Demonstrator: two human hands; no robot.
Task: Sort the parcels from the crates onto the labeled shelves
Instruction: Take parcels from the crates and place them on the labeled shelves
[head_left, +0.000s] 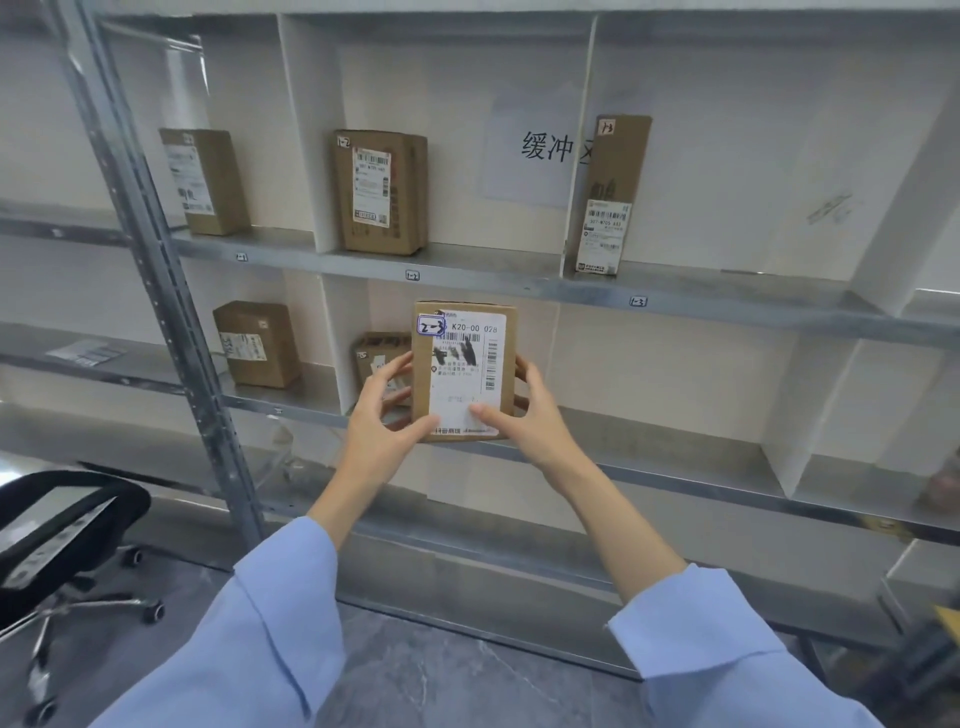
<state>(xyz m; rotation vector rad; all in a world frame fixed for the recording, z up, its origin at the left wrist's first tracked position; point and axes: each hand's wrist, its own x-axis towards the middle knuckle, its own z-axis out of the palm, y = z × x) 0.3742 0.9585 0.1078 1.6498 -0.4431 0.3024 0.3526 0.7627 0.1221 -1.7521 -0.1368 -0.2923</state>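
Before shelves (493, 271) holding boxes (382, 192), left hand (382, 423) and right hand (532, 415) fingers (485, 413) grip a parcel (467, 364).

Matt brown cardboard parcel (465, 371) with smooth white paper label (467, 369); dull grey metal shelves (493, 280).

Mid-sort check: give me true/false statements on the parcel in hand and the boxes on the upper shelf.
1. The left hand and right hand both hold the parcel. True.
2. Its tag reads 1-2. False: it reads 2-3.
3. The right box stands above label 1-3. True.
4. The upper shelf carries one box only. False: there are three, with a left box and a middle box.
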